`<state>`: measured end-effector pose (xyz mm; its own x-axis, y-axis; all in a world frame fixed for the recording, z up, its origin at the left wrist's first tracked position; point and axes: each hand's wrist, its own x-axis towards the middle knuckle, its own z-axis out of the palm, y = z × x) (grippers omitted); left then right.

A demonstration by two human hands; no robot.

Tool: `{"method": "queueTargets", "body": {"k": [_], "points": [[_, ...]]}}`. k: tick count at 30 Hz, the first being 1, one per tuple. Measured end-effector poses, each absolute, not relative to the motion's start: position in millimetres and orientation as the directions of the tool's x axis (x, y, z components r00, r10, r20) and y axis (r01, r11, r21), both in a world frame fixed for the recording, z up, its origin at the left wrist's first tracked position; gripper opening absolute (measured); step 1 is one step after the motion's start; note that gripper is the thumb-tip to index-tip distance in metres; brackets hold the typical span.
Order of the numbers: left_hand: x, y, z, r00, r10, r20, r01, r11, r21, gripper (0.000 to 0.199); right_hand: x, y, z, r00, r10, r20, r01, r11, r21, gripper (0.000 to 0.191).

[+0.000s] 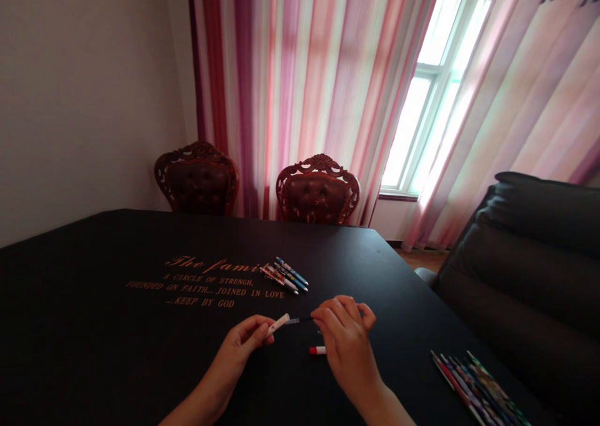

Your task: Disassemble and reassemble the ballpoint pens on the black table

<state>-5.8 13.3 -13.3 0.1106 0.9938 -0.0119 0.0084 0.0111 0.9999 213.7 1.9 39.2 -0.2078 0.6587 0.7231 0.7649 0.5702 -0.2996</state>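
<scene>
Over the near part of the black table [201,363], my left hand [248,338] pinches a short white pen barrel [279,324] tilted up to the right. My right hand [344,329] grips a thin, dark pen refill [302,320] with a clear section. The refill's left end meets the barrel's open end; whether it is inside, I cannot tell. Below the right fingers lies a white pen part with a red end [317,350], partly hidden by that hand. A small thin piece beside it is too small to make out.
Several patterned pens [285,276] lie together beyond my hands. Another row of several pens [475,385] rests near the table's right edge. Two carved chairs [317,195] stand at the far side, and a dark sofa [539,276] is on the right.
</scene>
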Motion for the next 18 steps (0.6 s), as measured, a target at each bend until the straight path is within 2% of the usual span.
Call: {"method": "queueTargets", "body": {"k": [9,14,18], "points": [[-5,13,-12,0.107,0.994,-0.030,0.040,0.025,0.999,0.035,225,1,43,-0.205,0.654,0.728,0.783,0.555,-0.279,0.020],[-3,10,-7,0.167,0.986,0.006,0.129,-0.028,0.991,0.038,225,2,40,-0.280,0.628,0.726,0.767,0.601,-0.224,0.025],[0,8,-3,0.213,0.977,0.015,0.129,-0.044,0.991,0.037,224,1,36,-0.335,0.627,0.704,0.753,0.627,-0.201,0.027]]}}
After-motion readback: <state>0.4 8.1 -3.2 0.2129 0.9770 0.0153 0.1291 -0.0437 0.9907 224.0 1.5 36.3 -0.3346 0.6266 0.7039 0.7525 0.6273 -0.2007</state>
